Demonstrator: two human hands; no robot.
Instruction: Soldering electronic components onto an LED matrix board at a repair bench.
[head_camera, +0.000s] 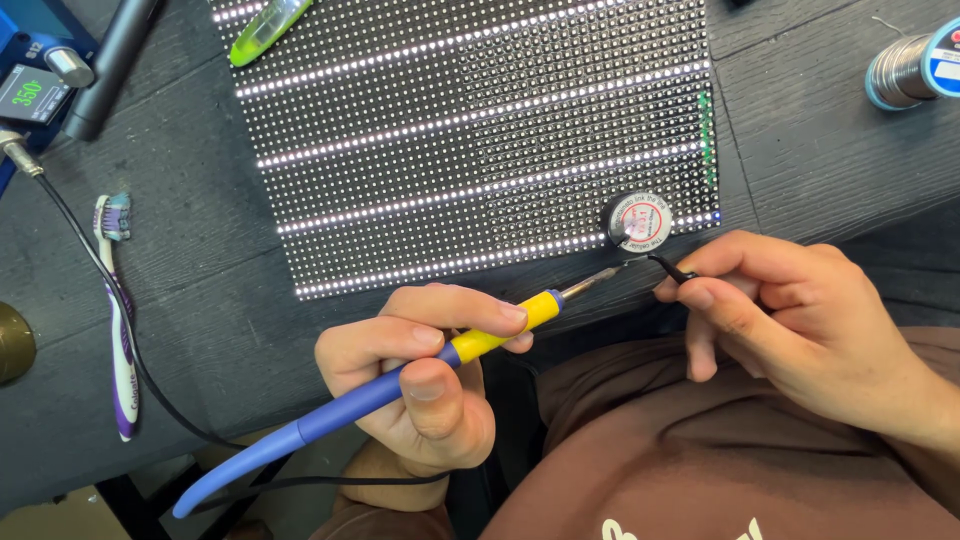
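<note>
Left hand (425, 385): gripping the iron (400, 385) pen-style, steadying its tip. Right hand (790, 315): pinching black tweezers (672, 266) shut, meeting that tip at the counter (800, 130) edge. Beyond: small round tin (638, 221) sitting on the lit LED panel (470, 130), within reach; toothbrush (118, 310) lying left.

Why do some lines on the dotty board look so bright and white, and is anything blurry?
Head view: the LED panel shows glowing rows of lit dots that flare white, with dimmer rows between; the left hand with the soldering iron and the right hand with the tweezers look sharp; the solder spool at the corner looks slightly stretched.
</note>
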